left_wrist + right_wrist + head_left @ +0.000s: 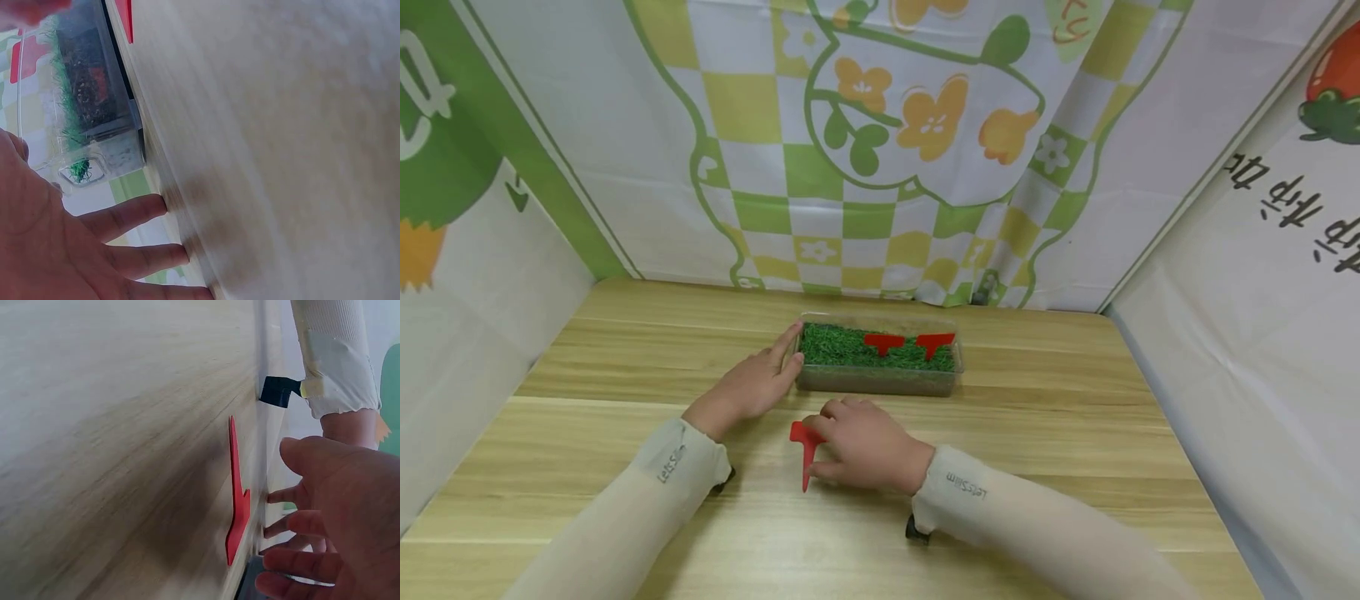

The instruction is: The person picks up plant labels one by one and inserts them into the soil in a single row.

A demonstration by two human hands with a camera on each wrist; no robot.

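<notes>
A clear plastic box (880,382) holds green artificial grass (835,343) over a dark fill. Two red T-shaped plant labels stand in the grass, one near the middle (883,342) and one toward the right (935,342). At the box's left end my left hand (752,383) rests with fingers extended, thumb and forefinger at the box, other fingertips on the table in the left wrist view. Another red plant label (239,506) lies flat on the table. My right hand (868,446) hovers over it, fingers slightly bent and apart from it in the right wrist view.
The wooden table (1037,417) meets a printed curtain (880,208) behind the box. White printed cloth hangs at the left (475,333) and right (1247,317) sides. Each sleeve has a dark clip at the wrist.
</notes>
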